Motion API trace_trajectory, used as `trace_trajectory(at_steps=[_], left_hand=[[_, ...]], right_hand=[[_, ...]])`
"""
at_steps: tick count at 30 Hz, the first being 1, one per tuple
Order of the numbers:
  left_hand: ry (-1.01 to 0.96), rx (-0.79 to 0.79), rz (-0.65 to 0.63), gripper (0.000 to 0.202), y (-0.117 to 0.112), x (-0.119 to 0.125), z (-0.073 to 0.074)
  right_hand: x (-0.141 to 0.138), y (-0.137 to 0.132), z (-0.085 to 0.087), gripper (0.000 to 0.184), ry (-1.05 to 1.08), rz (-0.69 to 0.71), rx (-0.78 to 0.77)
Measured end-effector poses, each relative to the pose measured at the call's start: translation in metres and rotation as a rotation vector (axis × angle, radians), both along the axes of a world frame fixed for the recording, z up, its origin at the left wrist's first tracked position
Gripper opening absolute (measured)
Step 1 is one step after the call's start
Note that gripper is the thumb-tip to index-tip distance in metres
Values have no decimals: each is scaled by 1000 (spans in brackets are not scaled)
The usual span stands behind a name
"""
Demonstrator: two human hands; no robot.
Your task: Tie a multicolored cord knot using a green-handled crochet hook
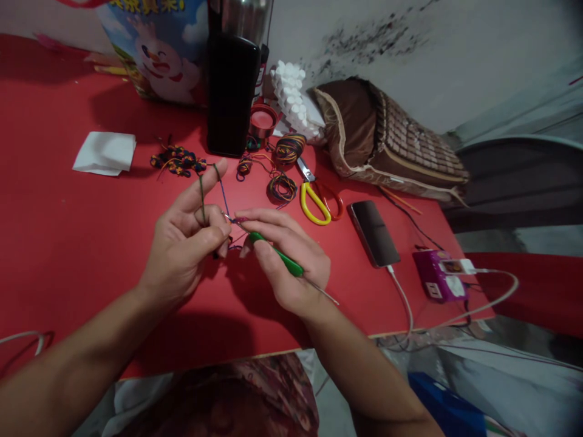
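My right hand (286,258) grips a crochet hook with a green handle (277,255), its metal tip pointing left into a small knot of coloured thread (237,221). My left hand (189,240) pinches that knot between thumb and fingers, with the index finger raised and multicoloured thread (221,185) looped over it. Both hands hover above a red table (68,243).
On the table lie coils of multicoloured thread (282,187), a braided piece (177,161), yellow-handled scissors (314,200), a phone (373,232) on a white cable, a purple power adapter (439,276), a white tissue (105,153), a black flask (232,91) and a brown cushion (387,142).
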State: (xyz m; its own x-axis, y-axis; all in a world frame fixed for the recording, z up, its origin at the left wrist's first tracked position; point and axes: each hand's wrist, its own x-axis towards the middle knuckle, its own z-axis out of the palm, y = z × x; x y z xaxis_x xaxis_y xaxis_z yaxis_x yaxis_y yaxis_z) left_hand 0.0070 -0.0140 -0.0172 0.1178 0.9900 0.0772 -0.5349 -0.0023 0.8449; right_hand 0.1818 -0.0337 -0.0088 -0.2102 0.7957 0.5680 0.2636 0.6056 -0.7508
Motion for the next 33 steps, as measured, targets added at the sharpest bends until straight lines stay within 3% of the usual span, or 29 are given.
trace_trajectory(at_steps=[7, 15, 21, 28, 33], left_hand=[[23, -33, 24, 64, 1, -2, 5], [36, -48, -13, 67, 3, -8, 7], [208, -27, 73, 61, 2, -5, 7], [244, 23, 121, 60, 3, -5, 3], [224, -16, 139, 59, 3, -4, 6]], right_hand=[[0, 1, 1, 24, 103, 51, -167], [3, 2, 2, 29, 67, 98, -150], [5, 3, 0, 28, 112, 107, -194], [4, 5, -6, 28, 200, 112, -223], [4, 7, -5, 28, 135, 60, -187]])
